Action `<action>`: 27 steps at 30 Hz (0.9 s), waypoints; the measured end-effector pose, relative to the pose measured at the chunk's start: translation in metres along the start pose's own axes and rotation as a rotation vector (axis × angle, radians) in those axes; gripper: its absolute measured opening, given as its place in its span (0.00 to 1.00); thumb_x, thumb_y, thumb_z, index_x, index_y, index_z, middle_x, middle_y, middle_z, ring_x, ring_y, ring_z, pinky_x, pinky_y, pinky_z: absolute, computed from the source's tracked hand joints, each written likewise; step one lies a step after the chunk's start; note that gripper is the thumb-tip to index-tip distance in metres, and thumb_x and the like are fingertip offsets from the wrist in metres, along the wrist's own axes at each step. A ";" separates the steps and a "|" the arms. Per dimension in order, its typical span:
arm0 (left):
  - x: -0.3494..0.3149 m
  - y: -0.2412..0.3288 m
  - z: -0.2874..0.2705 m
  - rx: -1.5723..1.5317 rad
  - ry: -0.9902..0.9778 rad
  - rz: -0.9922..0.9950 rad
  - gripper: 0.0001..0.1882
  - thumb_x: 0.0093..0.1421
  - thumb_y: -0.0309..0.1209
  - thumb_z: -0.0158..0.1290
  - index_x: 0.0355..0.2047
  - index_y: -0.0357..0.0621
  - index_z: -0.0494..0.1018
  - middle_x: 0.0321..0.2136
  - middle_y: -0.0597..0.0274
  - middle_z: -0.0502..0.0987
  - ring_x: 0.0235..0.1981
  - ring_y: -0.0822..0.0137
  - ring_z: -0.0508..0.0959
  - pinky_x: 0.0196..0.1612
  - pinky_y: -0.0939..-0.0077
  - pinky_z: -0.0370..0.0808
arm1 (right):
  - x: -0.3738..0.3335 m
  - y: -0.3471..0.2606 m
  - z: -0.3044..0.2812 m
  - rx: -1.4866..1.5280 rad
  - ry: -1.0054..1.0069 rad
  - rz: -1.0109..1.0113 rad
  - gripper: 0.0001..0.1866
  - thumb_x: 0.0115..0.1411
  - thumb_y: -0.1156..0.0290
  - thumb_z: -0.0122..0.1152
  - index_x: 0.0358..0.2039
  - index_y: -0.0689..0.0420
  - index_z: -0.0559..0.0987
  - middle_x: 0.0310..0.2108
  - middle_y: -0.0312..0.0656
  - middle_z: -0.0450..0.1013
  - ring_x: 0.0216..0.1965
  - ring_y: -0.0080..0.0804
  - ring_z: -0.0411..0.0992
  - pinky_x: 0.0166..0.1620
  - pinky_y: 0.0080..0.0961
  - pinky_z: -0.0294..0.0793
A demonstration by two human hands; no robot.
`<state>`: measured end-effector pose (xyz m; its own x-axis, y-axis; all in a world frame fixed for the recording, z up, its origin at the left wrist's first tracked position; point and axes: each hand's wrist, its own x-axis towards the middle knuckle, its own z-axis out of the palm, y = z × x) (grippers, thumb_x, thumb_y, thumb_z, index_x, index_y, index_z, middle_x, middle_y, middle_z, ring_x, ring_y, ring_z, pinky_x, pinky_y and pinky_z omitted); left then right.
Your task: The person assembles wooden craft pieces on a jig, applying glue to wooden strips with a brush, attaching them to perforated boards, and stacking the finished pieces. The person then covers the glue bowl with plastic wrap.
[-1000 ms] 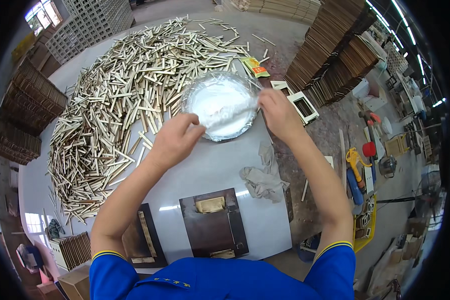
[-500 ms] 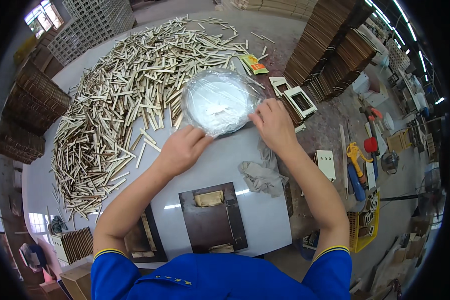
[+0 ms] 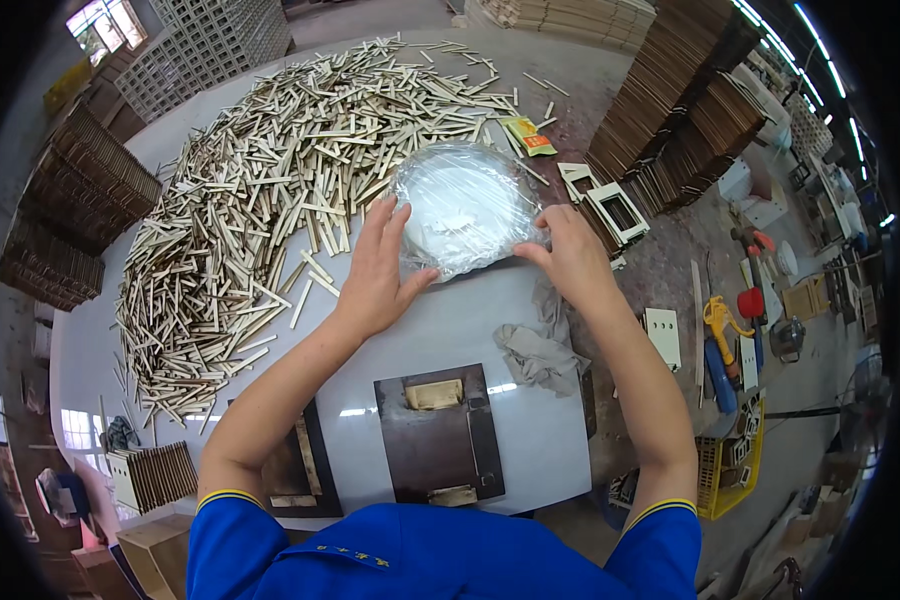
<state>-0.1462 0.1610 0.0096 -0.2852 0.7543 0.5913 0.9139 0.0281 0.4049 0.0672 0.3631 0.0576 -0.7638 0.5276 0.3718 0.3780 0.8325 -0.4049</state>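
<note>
A round, shallow dish (image 3: 467, 215) with whitish contents sits on the table, covered by clear, wrinkled plastic film. At its left edge is my left hand (image 3: 375, 270), open, with fingers stretched and the thumb against the near rim. My right hand (image 3: 573, 256) lies along the right edge, its thumb and curved fingers apart and touching the film. Below the dish, a dark brown rectangular panel (image 3: 425, 435) with two light wooden pieces rests flat. A similar panel (image 3: 300, 465) is partly hidden by my left arm.
Many thin wooden strips (image 3: 240, 200) are heaped left and behind. A grey cloth (image 3: 540, 355) lies nearer me. On the right are stacked brown panels (image 3: 660, 110), pale frames (image 3: 618, 212), a yellow-and-orange packet (image 3: 528, 137), a yellow air gun (image 3: 722, 318) and a yellow crate (image 3: 732, 490).
My left hand has opened and moved up along the dish's left side. My right thumb has shifted down slightly along its right edge. The whole view has shifted a little.
</note>
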 end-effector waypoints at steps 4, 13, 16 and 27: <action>-0.010 -0.001 0.023 -0.016 -0.168 -0.029 0.42 0.66 0.43 0.59 0.73 0.40 0.54 0.74 0.42 0.49 0.75 0.37 0.46 0.74 0.48 0.53 | -0.003 0.012 0.011 -0.151 0.037 -0.106 0.15 0.55 0.70 0.71 0.38 0.58 0.75 0.37 0.43 0.73 0.39 0.44 0.72 0.45 0.36 0.73; -0.008 0.005 0.020 0.002 -0.258 -0.029 0.43 0.66 0.42 0.59 0.74 0.40 0.53 0.76 0.40 0.46 0.77 0.34 0.40 0.75 0.48 0.51 | -0.008 0.026 0.021 -0.192 -0.006 -0.134 0.19 0.51 0.74 0.71 0.44 0.59 0.76 0.44 0.44 0.77 0.47 0.46 0.75 0.51 0.36 0.74; -0.007 0.007 0.007 -0.004 -0.254 -0.034 0.42 0.66 0.41 0.59 0.74 0.40 0.53 0.76 0.40 0.46 0.77 0.34 0.43 0.75 0.48 0.52 | -0.012 0.017 0.004 -0.166 -0.028 -0.167 0.23 0.53 0.74 0.70 0.50 0.61 0.77 0.51 0.48 0.78 0.53 0.48 0.74 0.57 0.38 0.74; 0.036 0.118 -0.204 -0.849 0.589 0.257 0.26 0.62 0.21 0.36 0.59 0.37 0.71 0.58 0.48 0.76 0.58 0.53 0.78 0.69 0.45 0.70 | -0.121 -0.124 -0.219 0.352 0.638 -0.413 0.29 0.76 0.60 0.31 0.65 0.67 0.69 0.65 0.55 0.70 0.65 0.44 0.70 0.65 0.36 0.72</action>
<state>-0.1077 0.0576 0.2211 -0.4146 0.2300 0.8805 0.5305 -0.7250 0.4392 0.2269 0.2327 0.2460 -0.3228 0.2739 0.9060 -0.1333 0.9345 -0.3301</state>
